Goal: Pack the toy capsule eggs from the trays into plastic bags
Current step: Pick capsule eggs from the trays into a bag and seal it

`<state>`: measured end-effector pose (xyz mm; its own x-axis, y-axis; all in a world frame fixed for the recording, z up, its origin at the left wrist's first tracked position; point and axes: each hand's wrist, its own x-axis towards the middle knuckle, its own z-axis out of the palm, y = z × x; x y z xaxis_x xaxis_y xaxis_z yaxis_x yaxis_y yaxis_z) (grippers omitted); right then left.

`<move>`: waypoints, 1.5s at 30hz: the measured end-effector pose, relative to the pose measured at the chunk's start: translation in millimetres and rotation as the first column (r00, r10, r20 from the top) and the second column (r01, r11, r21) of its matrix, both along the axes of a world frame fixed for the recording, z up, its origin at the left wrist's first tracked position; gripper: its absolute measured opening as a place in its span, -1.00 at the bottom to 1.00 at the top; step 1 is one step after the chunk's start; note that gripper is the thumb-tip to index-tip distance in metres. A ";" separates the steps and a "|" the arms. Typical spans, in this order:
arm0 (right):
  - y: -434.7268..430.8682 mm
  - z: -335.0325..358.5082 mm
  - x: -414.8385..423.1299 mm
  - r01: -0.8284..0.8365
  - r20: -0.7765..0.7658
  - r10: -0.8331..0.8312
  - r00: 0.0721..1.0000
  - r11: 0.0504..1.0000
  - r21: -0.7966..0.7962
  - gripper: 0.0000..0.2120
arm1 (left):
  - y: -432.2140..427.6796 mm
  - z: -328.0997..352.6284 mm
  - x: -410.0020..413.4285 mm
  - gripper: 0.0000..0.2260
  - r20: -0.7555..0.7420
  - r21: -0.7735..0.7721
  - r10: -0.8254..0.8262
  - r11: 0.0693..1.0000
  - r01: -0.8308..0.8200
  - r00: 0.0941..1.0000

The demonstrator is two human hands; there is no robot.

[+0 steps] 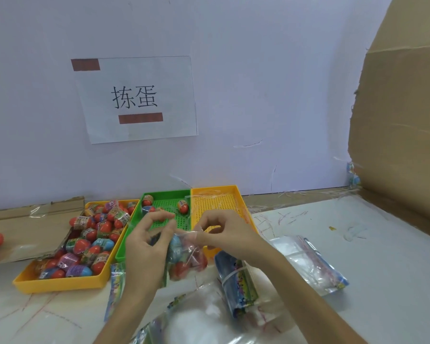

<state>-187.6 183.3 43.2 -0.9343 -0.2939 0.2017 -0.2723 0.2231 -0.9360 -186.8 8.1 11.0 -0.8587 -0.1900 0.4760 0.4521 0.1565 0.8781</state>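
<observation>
Nearest: loose clear bags (209, 319) lying on the table, with a banded bundle (236, 281) of printed bags just right of centre.

Above them, left hand (147, 247) and right hand (224, 234) both pinch the mouth of a filled bag (189, 259), fingers curled on the film. The bag hangs between the hands. Contents blurred: probably one blue and several red capsule eggs (176, 243).

Behind, at left: left yellow tray (60, 284) heaped with more eggs. Green tray (164, 194) touching it, a few eggs at its far end. Right yellow tray (214, 187) adjoins the green one.

Far: paper sign (137, 100) on the wall, and a cardboard sheet (402, 120) at right.
</observation>
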 end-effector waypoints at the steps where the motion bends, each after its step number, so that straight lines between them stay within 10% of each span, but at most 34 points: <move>1: 4.7 0.9 -1.1 0.004 0.001 -0.004 1.000 1.000 0.008 -0.81 | 1.3 1.0 0.4 -0.88 0.010 0.021 -0.008 1.000 0.007 1.000; 6: 43.9 10.5 -16.2 0.220 0.123 -0.190 0.974 0.920 -0.324 -0.87 | -6.2 -1.8 -6.2 -0.83 0.044 0.279 0.001 0.960 -0.013 0.999; 12: 103.4 26.7 -49.0 0.086 0.293 -0.061 0.954 0.993 -0.076 -0.90 | -8.6 -8.8 -8.0 -0.72 0.036 0.259 0.020 0.966 -0.029 0.999; 15: 152.0 48.2 -78.4 0.478 0.366 -0.308 0.878 0.565 -0.673 -0.82 | -7.0 -11.0 -8.4 -0.70 0.053 0.230 -0.015 0.973 0.003 0.998; 17: 181.9 55.7 -91.5 0.572 0.480 -0.333 0.812 0.284 -0.770 -0.51 | -5.8 -11.5 -7.8 -0.70 0.070 0.223 -0.031 0.975 0.015 0.997; 25: 132.4 24.1 -59.2 0.445 0.303 -0.334 0.893 0.761 -0.473 -0.81 | 7.0 -10.9 -2.1 -0.77 0.153 -0.072 -0.235 0.966 0.248 0.960; 30: 84.4 14.6 -26.1 0.129 0.013 -0.128 0.992 0.986 -0.102 -0.81 | 13.2 -17.7 7.5 -0.88 0.198 -0.500 -0.316 0.781 0.373 0.928; 36: 54.1 -2.1 -14.8 -0.045 -0.096 0.110 0.989 0.856 0.516 -0.98 | 15.0 -25.2 7.4 -0.74 0.192 -0.687 -0.317 0.632 0.358 0.929; 45: 50.4 -6.2 -16.1 -0.070 -0.038 0.115 0.993 0.806 0.588 -0.96 | -0.2 -16.8 4.1 -0.72 0.304 -0.776 -0.260 0.491 0.396 0.917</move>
<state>-203.6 233.6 37.0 -0.8870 -0.4611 0.0259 -0.3779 0.6924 -0.6146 -182.7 7.8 -5.7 -0.8374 0.5257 0.1495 0.5225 0.6899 0.5011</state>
